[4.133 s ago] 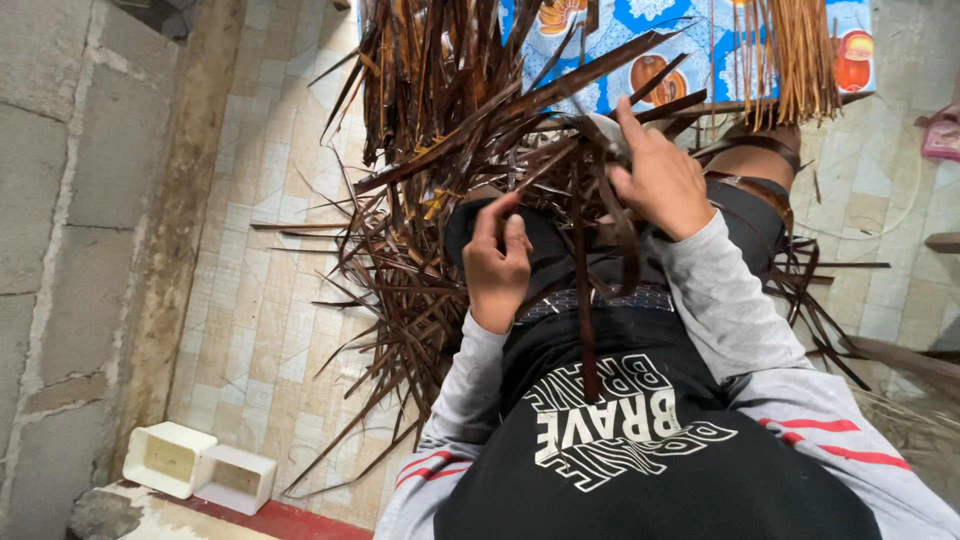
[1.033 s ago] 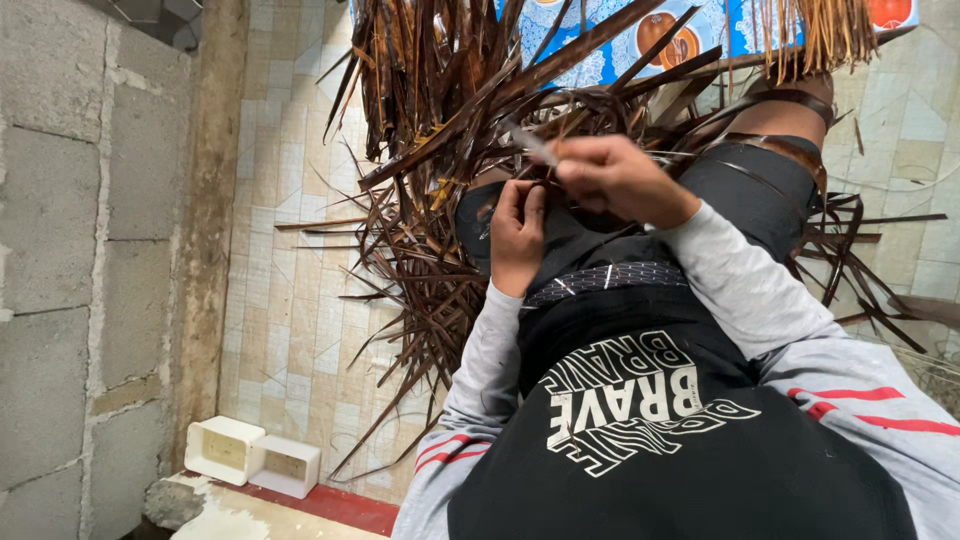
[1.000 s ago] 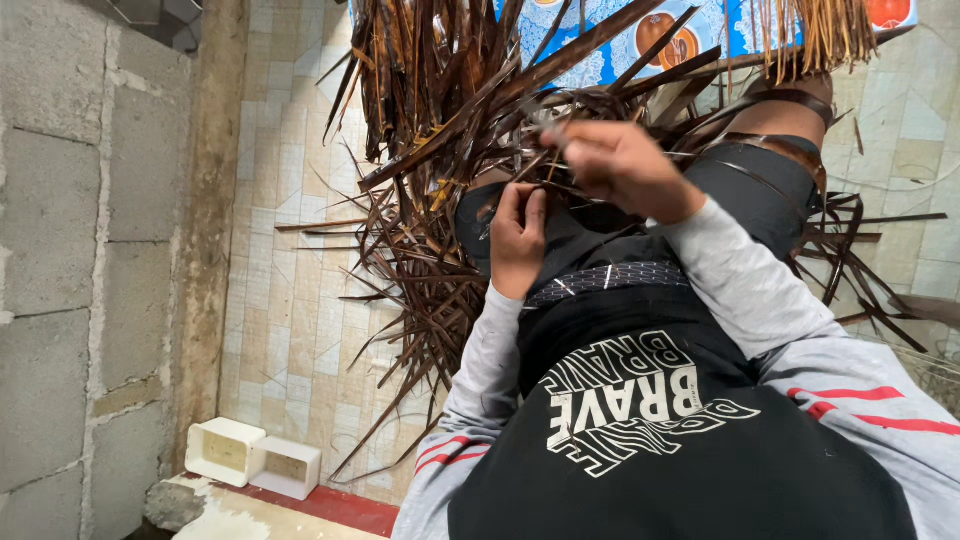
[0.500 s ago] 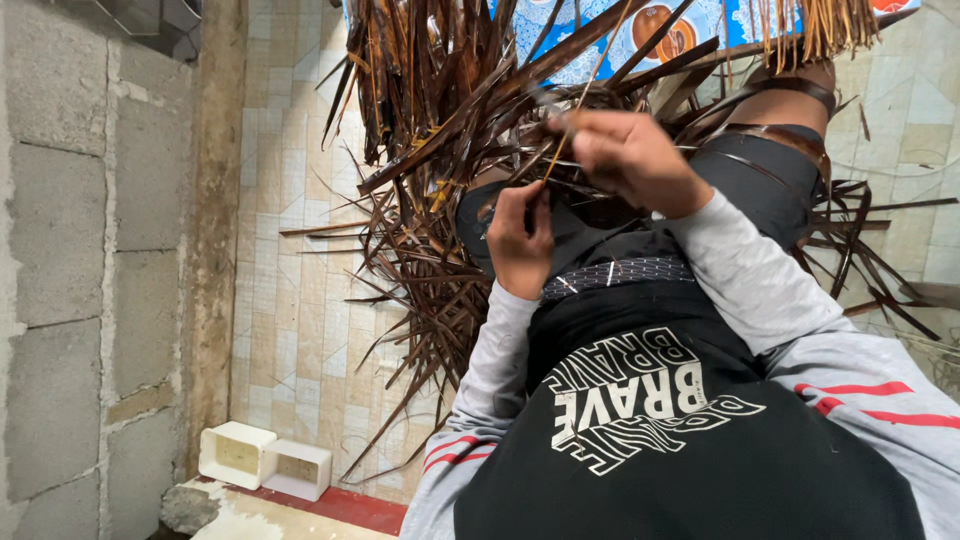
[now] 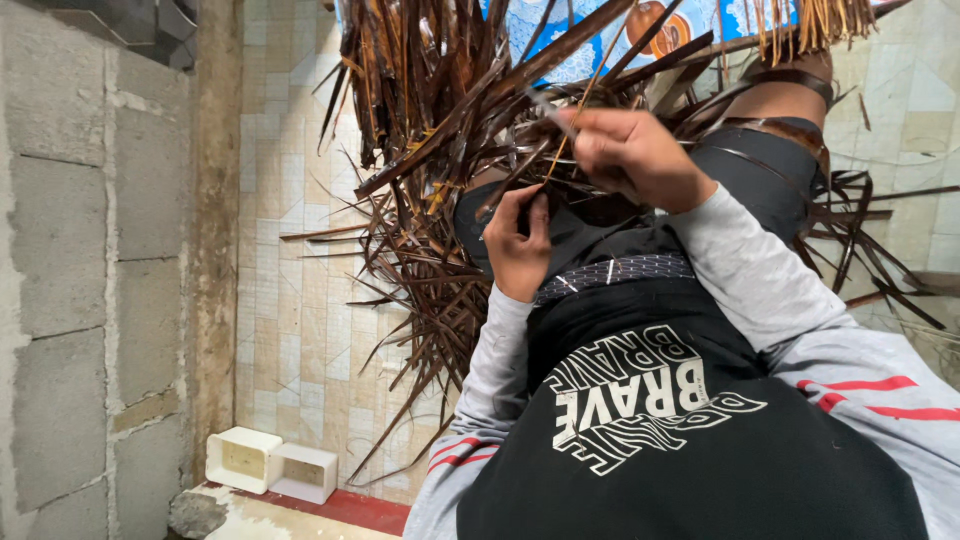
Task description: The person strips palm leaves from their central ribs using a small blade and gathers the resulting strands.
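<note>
**Stripping a Leaf Rib: Hand Positions**

Tiled floor (image 5: 290,250) in pale cream squares fills the background, bounded on one side by a grey block wall (image 5: 80,250). Two white boxes (image 5: 270,465) sit on a ledge near the wall. A blue patterned sheet (image 5: 590,40) lies at the far edge, partly covered.

Head view. A heap of dark brown leaf strips (image 5: 430,170) spreads across the floor and over the person's lap. A bundle of pale ribs (image 5: 800,25) lies at the far right, well apart from the hands.

Right hand (image 5: 635,155): grip closed, fingers pinching a thin pale rib (image 5: 575,105) that rises steeply from the hand toward the sheet. A small pale object shows at the fingertips; whether it is a blade cannot be told.

Left hand (image 5: 518,245): grip pressed together on a dark strip against the lap, just below and beside the right hand.

Recommended practice, as a judgement from the positions shown:
1. Keep the left-hand anchor firm, so the strip cannot slide.
2. Draw the rib in line with its length; a sideways pull may snap it.
3. Hold the hands close together to limit bending.
4. Keep loose strips clear of the pinch point.
</note>
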